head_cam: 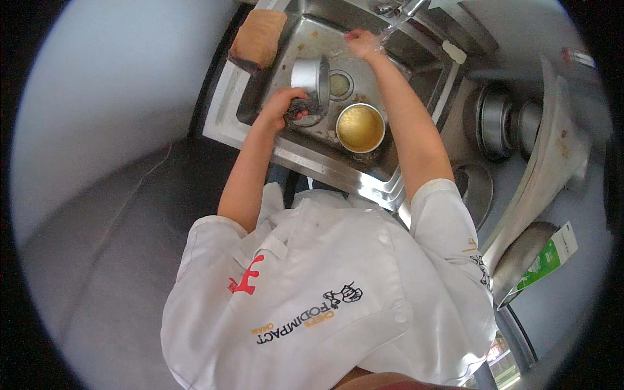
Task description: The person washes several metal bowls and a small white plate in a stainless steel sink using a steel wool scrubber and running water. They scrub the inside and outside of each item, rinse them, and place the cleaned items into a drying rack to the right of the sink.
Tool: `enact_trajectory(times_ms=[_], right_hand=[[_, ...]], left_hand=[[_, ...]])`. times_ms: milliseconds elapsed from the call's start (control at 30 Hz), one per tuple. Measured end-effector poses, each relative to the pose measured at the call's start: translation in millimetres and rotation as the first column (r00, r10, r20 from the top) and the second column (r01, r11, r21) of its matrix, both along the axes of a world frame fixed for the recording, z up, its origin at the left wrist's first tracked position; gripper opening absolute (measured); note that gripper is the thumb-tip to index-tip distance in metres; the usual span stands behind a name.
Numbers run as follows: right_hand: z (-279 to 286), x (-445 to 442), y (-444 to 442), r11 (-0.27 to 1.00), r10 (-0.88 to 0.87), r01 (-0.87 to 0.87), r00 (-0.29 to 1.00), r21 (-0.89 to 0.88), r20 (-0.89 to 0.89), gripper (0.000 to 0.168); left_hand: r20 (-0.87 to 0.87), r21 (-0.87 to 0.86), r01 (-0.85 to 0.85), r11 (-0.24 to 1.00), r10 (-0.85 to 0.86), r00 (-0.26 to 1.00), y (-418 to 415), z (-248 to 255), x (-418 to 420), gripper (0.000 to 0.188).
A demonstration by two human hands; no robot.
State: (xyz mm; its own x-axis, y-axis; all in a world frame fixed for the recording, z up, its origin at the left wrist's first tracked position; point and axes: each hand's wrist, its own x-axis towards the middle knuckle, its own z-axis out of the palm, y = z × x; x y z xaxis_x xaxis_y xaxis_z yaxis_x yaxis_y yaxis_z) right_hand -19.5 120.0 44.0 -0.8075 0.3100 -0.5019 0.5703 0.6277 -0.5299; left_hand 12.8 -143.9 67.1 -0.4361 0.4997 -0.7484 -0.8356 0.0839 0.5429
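Note:
My left hand (285, 106) grips a dark steel wool scrubber (302, 106) against the near end of a round metal tin (306, 73), which lies tilted on its side in the stainless steel sink (312, 36). Water runs from the faucet (412, 7) onto my right hand (363, 44), near the far side of the basin. Its fingers look partly curled, and whether they hold anything is not clear. A second round tin (360, 127), with yellowish liquid or residue inside, sits upright between my arms. The drain (340, 85) is beside the first tin.
A tan, dark-ended block-like object (258, 39) rests on the sink's left rim. Food bits lie in the basin. Stacked metal pans (497, 122) stand to the right, beside a long pale board-like object (546, 170) and a green and white card (543, 261).

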Motion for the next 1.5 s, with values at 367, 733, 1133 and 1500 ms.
enact_trajectory(times_ms=[367,733,1133,1500], right_hand=[[-25.9,151.2,-6.7,0.033,-0.562,0.524,0.714,-0.851,0.418,0.071],[33.9,171.6,1.1,0.554,-0.738,0.679,0.668,-0.481,0.095,0.081],[1.2,153.5,20.3,0.829,-0.537,0.386,0.753,-0.406,-0.38,0.085],[-34.8,101.5,16.6,0.352,-0.802,0.382,0.594,-0.855,-0.065,0.085]], left_hand=[[0.65,0.313,-0.428,0.848,0.138,0.748,49.0,-13.8,-1.1,0.031],[0.169,0.076,0.115,0.99,-0.127,0.977,61.7,-15.8,18.6,0.02],[-0.207,0.088,0.198,0.976,-0.176,0.962,105.6,-34.2,1.1,0.035],[-0.35,0.123,0.001,0.992,0.042,0.936,75.7,-1.0,-13.6,0.055]])
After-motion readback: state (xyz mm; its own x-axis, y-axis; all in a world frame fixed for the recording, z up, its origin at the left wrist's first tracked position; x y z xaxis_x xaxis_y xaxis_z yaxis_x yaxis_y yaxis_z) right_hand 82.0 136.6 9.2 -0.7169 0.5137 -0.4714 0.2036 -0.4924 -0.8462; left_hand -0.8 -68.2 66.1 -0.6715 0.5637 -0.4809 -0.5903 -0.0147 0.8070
